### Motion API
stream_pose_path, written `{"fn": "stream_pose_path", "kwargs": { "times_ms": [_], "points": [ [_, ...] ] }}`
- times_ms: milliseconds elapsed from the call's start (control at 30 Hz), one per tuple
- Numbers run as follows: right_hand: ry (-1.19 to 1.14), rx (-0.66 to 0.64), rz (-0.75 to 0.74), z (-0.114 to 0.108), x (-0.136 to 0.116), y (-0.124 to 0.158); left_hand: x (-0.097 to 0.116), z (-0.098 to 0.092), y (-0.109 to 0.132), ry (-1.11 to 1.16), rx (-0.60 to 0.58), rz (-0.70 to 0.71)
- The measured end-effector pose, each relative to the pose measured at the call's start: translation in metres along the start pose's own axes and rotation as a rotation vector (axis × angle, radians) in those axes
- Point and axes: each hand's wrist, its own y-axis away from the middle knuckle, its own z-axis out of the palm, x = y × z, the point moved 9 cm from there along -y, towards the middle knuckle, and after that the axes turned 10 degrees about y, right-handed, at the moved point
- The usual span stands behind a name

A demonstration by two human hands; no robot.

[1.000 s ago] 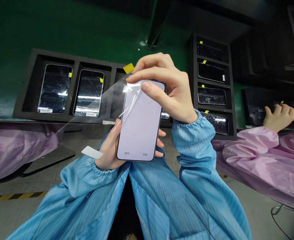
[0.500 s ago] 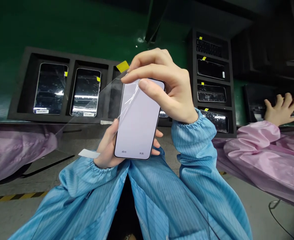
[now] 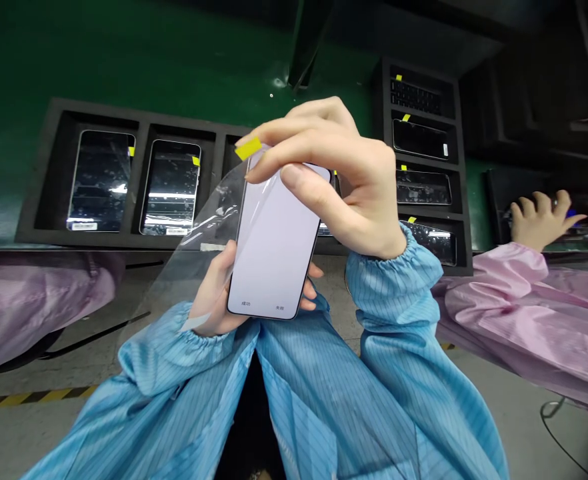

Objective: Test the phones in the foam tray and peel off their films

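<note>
A phone (image 3: 274,247) with a lit pale screen stands upright in my left hand (image 3: 214,300), whose fingers wrap round its lower half from behind. My right hand (image 3: 339,180) sits at the phone's top edge, thumb and forefinger pinched on a clear protective film (image 3: 199,233) near its yellow tab (image 3: 249,148). The film hangs off to the left of the phone, peeled away from the screen, and curves down toward my left wrist. Both my sleeves are blue.
A black foam tray (image 3: 39,193) holding phones lies behind on the green conveyor belt (image 3: 99,60), and a second black tray (image 3: 467,200) with phones stands at the right. A co-worker's hand (image 3: 541,217) in a pink sleeve reaches in at far right; another pink sleeve (image 3: 24,300) lies at left.
The film has swung down and closer to the phone's left edge, with its lower end now at my left wrist. My right hand has turned slightly. The co-worker's hand has shifted left.
</note>
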Motion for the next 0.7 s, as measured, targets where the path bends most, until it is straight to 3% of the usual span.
{"fn": "stream_pose_path", "kwargs": {
  "times_ms": [200, 400, 533, 700],
  "points": [
    [-0.008, 0.088, 0.036, -0.012, -0.001, 0.005, 0.001, -0.002, 0.001, -0.021, -0.026, 0.018],
    [0.133, 0.135, 0.257, -0.024, -0.003, 0.025, 0.001, -0.011, 0.003, -0.031, -0.049, 0.044],
    [0.060, 0.219, 0.320, -0.024, -0.005, 0.036, -0.004, -0.030, 0.002, -0.074, 0.042, 0.028],
    [0.187, 0.331, 0.312, -0.024, -0.011, 0.047, -0.002, -0.047, 0.002, -0.089, 0.159, 0.090]
  ]
}}
